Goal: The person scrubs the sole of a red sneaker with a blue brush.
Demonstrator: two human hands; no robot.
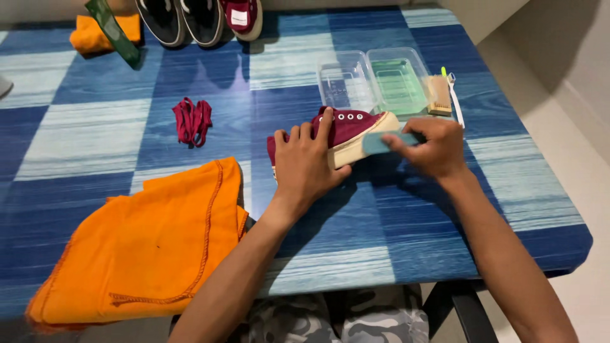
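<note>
The worktop (381, 216) is covered by a blue and pale checked cloth with a wood-grain print. At its near left lies a large orange cloth (146, 248), loosely folded, one edge hanging over the front. At the far edge stand two dark shoes (184, 22) and a maroon shoe (243, 16) (only partly in view), with a second orange cloth (101, 33) to their left under a green strip (114, 30).

Right of centre sits a clear plastic hinged container (375, 79), opened flat, its right half tinted green. Just beside it on the right lie a small wooden brush (438, 94) and a toothbrush (454, 95).

In front of the container, a maroon canvas sneaker (349, 127) lies tilted on its side, its cream sole facing the person. The left hand (305, 162) is clamped over the sneaker's heel end, fingers spread across the upper. The right hand (435, 146) is closed around a pale blue cleaning block (384, 141), which touches the sole near the toe.

A bundle of maroon laces (192, 121) lies apart to the left.
</note>
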